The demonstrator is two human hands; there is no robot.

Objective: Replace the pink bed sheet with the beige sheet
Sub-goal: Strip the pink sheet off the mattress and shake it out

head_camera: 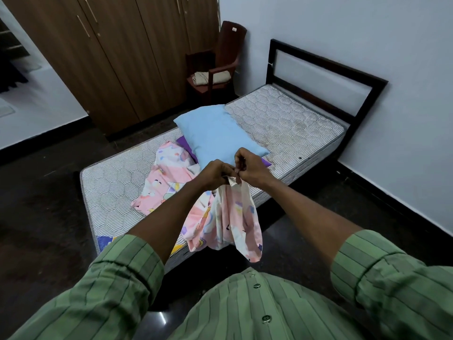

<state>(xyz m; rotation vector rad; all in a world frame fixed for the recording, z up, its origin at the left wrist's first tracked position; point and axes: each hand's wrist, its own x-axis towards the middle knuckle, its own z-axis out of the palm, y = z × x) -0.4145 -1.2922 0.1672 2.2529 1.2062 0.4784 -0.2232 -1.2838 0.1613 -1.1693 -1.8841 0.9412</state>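
Pink cartoon-print sheet (169, 182), pale blue pillow (218, 133), grey-striped mattress (289, 123), beige sheet (213, 78), green striped sleeves (127, 263).

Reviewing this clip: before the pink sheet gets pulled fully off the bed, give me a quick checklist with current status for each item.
1. Both hands grip the pink sheet: ok; left hand and right hand pinch its gathered edge.
2. Sheet free of the mattress: not ok; part lies on it.
3. Sheet clear of the blue pillow: cannot tell; they meet near the pillow's edge.
4. Beige sheet ready: ok; folded on the chair.
5. Mattress corners uncovered: cannot tell; the nearest is hidden.
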